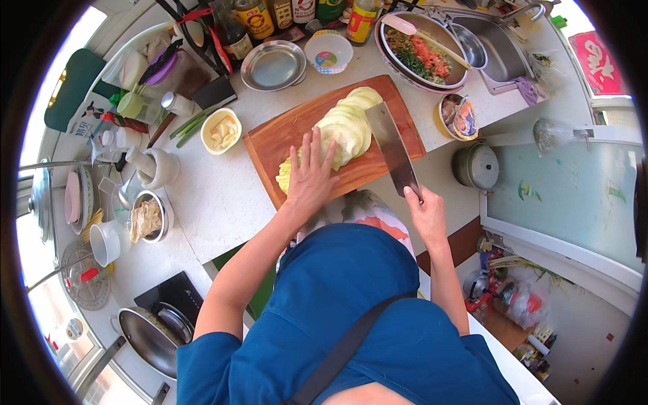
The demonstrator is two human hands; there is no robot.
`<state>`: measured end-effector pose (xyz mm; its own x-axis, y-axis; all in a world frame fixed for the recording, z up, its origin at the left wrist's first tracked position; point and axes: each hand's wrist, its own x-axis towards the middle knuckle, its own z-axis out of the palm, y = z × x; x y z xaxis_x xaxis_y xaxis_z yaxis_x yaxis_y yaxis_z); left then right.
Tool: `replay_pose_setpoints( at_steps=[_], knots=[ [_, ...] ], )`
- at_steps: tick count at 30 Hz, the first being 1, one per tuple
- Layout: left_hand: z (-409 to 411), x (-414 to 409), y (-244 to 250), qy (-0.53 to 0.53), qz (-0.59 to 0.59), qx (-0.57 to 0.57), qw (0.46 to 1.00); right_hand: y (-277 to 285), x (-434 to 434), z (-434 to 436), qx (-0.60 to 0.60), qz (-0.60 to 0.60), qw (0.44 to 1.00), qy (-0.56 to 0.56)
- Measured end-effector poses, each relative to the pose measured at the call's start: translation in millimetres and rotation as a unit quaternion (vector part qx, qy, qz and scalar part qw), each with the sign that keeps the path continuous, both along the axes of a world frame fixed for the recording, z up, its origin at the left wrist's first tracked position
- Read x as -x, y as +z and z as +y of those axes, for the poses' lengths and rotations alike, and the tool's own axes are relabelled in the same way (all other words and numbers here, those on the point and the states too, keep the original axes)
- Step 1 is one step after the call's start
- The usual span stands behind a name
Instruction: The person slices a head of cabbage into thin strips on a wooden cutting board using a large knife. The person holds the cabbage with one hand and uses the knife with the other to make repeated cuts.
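On a wooden cutting board (283, 119) lies a row of thin, pale green slices of a vegetable (349, 126), overlapping from the back right toward the front left. At the front left end are finely cut shreds (283, 176). My left hand (311, 174) rests on the shreds and nearest slices, palm down, fingers spread. In my right hand (426, 215) is the handle of a cleaver (392, 144). Its broad blade lies over the board's right part, its far end beside the slices; whether it touches the board I cannot tell.
Behind the board stand a metal plate (273, 66), a paper bowl (329, 53) and sauce bottles. A large bowl of chopped food (422, 50) is at the back right, near the sink (498, 48). A bowl of garlic (221, 131) and a mortar (162, 167) stand left.
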<state>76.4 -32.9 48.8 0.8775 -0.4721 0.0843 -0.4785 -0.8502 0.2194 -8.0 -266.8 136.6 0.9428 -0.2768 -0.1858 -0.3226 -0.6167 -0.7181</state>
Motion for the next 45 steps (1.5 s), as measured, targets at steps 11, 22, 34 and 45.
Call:
replay_pose_setpoints(
  at_steps=[11,22,34,45],
  knots=[
    [-77.1,-50.4,13.7,0.092,0.030,0.122,0.988,-10.4,-26.2,-50.7,0.001,-0.019,1.000,-0.018],
    [-91.2,-67.5,13.6,0.117,0.019,-0.018,0.993,-26.5,-85.4,-115.6,0.049,0.005,0.995,0.083],
    [-145.0,-110.9,6.2,0.183,0.024,0.008,0.983,-18.5,-122.0,-159.4,0.036,0.040,0.985,0.167],
    [-140.2,-106.7,21.5,0.106,-0.040,0.017,0.993,-25.8,-131.1,-166.2,0.034,0.058,0.976,0.206]
  ],
)
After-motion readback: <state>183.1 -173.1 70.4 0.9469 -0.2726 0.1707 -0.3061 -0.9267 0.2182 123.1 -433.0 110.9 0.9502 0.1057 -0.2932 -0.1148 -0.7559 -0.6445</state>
